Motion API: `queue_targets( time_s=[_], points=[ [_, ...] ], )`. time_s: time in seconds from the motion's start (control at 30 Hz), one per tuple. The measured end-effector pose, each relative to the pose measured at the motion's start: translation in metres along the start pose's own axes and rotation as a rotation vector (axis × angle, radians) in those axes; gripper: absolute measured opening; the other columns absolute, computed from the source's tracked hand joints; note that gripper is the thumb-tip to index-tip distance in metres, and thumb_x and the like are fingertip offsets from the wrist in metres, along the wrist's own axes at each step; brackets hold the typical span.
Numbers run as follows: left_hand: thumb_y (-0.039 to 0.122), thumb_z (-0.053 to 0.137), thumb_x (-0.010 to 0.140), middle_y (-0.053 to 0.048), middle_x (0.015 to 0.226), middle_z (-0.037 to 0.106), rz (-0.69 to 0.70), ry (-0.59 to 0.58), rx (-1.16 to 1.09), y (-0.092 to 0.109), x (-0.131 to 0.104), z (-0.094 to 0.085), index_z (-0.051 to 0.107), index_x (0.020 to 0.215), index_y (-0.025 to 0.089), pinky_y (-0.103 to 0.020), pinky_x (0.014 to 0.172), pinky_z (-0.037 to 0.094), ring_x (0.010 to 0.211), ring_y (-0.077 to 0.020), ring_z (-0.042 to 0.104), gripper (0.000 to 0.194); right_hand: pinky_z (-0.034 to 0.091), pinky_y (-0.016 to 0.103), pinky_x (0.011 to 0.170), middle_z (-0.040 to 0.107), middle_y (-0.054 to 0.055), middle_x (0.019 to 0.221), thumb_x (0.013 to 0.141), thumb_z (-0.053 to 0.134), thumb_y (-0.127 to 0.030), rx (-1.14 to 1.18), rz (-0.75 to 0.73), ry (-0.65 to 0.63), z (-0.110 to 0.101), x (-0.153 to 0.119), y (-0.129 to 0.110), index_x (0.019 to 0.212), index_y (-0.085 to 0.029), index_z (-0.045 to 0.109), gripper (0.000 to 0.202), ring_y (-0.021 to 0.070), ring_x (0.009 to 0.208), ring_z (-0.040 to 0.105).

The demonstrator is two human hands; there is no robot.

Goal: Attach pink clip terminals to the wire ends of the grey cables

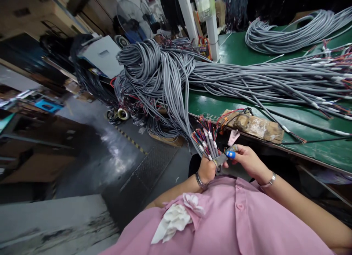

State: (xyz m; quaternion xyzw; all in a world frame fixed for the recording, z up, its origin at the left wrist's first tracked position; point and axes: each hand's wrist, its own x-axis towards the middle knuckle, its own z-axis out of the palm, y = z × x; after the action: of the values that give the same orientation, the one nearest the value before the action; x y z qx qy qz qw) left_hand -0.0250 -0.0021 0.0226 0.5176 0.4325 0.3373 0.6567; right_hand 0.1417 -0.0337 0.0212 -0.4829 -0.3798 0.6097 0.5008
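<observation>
My left hand (206, 170) is wrapped round the lower part of a bundle of grey cables (211, 143), close in front of my shirt. Their stripped ends fan upward, with white sleeves and thin coloured wires. A greyish strip (220, 159) lies across the bundle and runs to the right. At its right end, my right hand (243, 157) pinches the strip between thumb and fingers; a blue wrap covers the thumb. Just above the right hand is a pale pink clip-like piece (233, 137) at the table edge.
Long grey cables (247, 77) cover much of the green table (324, 148), with a coil (291, 35) behind. A taped wooden block (255, 126) sits at its front edge. Coiled cables (148, 64) hang over the left end. A fan (133, 22) stands behind.
</observation>
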Motion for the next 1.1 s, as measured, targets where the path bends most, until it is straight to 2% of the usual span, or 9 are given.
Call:
queue_targets(
  time_s=[0.17, 0.37, 0.77, 1.1],
  points=[
    [0.042, 0.067, 0.076, -0.007, 0.061, 0.068, 0.049, 0.014, -0.050, -0.0041, 0.0020, 0.0010, 0.068, 0.068, 0.012, -0.025, 0.052, 0.043, 0.056, -0.0154, 0.061, 0.032, 0.036, 0.026, 0.057, 0.062, -0.001, 0.062, 0.075, 0.074, -0.038, 0.061, -0.013, 0.016, 0.0039, -0.0034, -0.0003, 0.073, -0.017, 0.060, 0.026, 0.0104, 0.057, 0.046],
    [0.042, 0.070, 0.073, -0.005, 0.058, 0.067, 0.010, 0.012, -0.066, -0.0053, 0.0020, 0.0005, 0.068, 0.071, 0.013, -0.026, 0.055, 0.046, 0.055, -0.0160, 0.062, 0.029, 0.036, 0.026, 0.058, 0.062, 0.000, 0.061, 0.077, 0.072, -0.040, 0.030, -0.008, -0.010, 0.0064, -0.0015, 0.0003, 0.080, -0.016, 0.061, 0.026, 0.0114, 0.057, 0.047],
    [0.041, 0.070, 0.073, -0.005, 0.056, 0.066, 0.032, 0.095, -0.087, 0.0009, 0.0021, 0.0024, 0.066, 0.068, 0.014, -0.027, 0.055, 0.047, 0.054, -0.0164, 0.062, 0.028, 0.037, 0.026, 0.057, 0.058, -0.001, 0.063, 0.070, 0.076, -0.042, -0.007, 0.015, 0.092, 0.0065, -0.0070, -0.0027, 0.071, -0.017, 0.061, 0.029, 0.0112, 0.059, 0.045],
    [0.038, 0.068, 0.076, -0.004, 0.052, 0.062, 0.051, -0.014, -0.021, -0.0081, 0.0031, -0.0009, 0.064, 0.059, 0.013, -0.025, 0.055, 0.043, 0.050, -0.0123, 0.055, 0.030, 0.037, 0.026, 0.059, 0.059, -0.001, 0.068, 0.075, 0.072, -0.043, 0.034, 0.051, -0.012, 0.0050, -0.0016, -0.0073, 0.082, -0.017, 0.062, 0.029, 0.0113, 0.060, 0.049]
  ],
)
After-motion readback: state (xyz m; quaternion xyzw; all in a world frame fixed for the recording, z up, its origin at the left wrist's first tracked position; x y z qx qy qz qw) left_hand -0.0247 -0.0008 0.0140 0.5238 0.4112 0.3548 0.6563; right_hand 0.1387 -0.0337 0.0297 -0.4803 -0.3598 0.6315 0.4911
